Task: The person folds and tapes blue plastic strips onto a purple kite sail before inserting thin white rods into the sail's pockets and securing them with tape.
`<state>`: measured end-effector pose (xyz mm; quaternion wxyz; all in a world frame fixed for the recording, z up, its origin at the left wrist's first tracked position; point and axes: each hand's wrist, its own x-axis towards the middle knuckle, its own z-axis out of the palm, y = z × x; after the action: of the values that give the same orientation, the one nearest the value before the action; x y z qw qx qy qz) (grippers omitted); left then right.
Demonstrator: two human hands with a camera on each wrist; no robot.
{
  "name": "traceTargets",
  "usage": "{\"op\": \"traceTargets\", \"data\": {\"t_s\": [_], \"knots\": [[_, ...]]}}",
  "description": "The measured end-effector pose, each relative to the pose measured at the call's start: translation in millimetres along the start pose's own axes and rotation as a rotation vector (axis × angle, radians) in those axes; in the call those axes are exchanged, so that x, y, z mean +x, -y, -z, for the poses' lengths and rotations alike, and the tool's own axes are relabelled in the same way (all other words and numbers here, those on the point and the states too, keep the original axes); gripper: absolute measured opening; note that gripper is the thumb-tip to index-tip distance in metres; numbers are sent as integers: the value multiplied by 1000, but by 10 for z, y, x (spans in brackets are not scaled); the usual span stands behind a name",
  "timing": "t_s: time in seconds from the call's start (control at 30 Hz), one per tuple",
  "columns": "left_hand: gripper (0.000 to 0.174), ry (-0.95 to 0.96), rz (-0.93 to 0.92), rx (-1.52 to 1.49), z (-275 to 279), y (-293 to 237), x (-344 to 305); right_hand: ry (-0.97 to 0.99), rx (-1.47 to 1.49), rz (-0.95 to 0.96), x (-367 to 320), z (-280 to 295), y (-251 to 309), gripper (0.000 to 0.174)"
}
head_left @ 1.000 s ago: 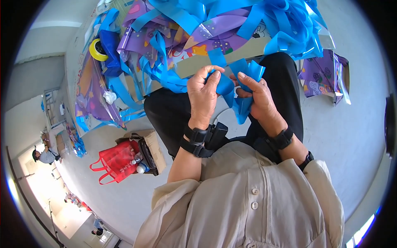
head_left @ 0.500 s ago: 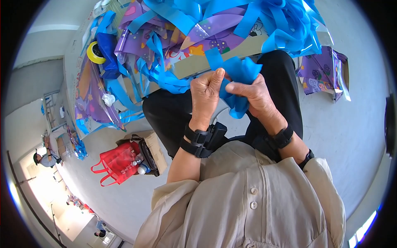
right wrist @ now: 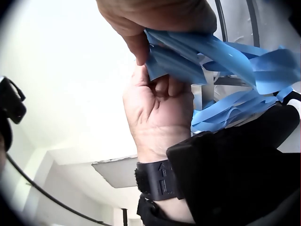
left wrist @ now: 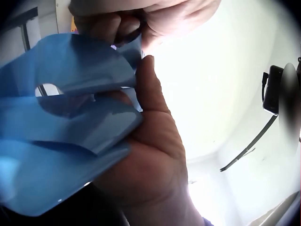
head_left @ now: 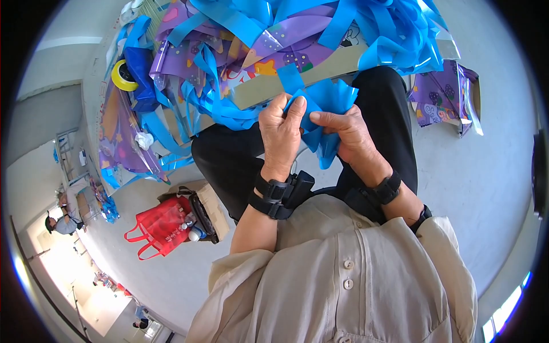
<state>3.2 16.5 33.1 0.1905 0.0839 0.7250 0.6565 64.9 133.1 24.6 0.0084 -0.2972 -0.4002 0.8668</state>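
Observation:
Between my hands, in front of my knees, is a blue plastic ribbon [head_left: 331, 96] gathered into loose, glossy folds. My left hand [head_left: 279, 130] pinches one part of it between thumb and curled fingers. On the other side my right hand [head_left: 355, 136] grips the gathered folds, its thumb lying over the ribbon. The left wrist view shows several stacked loops [left wrist: 70, 117] fanning out from the right hand [left wrist: 155, 141]. In the right wrist view, the left hand's fingers [right wrist: 162, 87] are curled close under the ribbon, partly hidden by it.
A heap of blue ribbon [head_left: 394, 40] and purple printed sheets [head_left: 303, 37] covers the work surface ahead. Yellow tape [head_left: 124, 75] and a blue dispenser [head_left: 142, 80] lie at left. A red bag [head_left: 163, 226] and a purple printed box [head_left: 437, 94] are on the floor.
The right hand has shifted toward the left hand, its thumb coming across the ribbon. The folds between the hands have become more bunched together. The left hand keeps its grip.

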Motion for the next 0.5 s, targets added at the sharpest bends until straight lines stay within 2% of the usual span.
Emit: {"op": "traceTargets", "data": {"t_s": [0.07, 0.13, 0.2, 0.27, 0.33, 0.47, 0.5], "knots": [[19, -2, 30, 14, -1, 24, 4, -139, 140, 9, -11, -58, 32, 19], [20, 18, -74, 85, 1, 85, 20, -137, 110, 27, 18, -15, 38, 18], [20, 32, -81, 105, -11, 60, 14, -133, 80, 46, 34, 17, 9, 17], [21, 44, -90, 126, -48, 52, 10, -38, -28, 45, 47, 36, -57, 14], [17, -115, -139, 9, -137, 64, 18, -40, -18, 41, 33, 18, -60, 13], [14, -46, -174, 121, -50, 31, 14, -88, 20, -22, 29, 29, -70, 14], [16, -41, -124, 109, -35, 41, 6, -107, 32, -36, 27, 30, -64, 16]]}}
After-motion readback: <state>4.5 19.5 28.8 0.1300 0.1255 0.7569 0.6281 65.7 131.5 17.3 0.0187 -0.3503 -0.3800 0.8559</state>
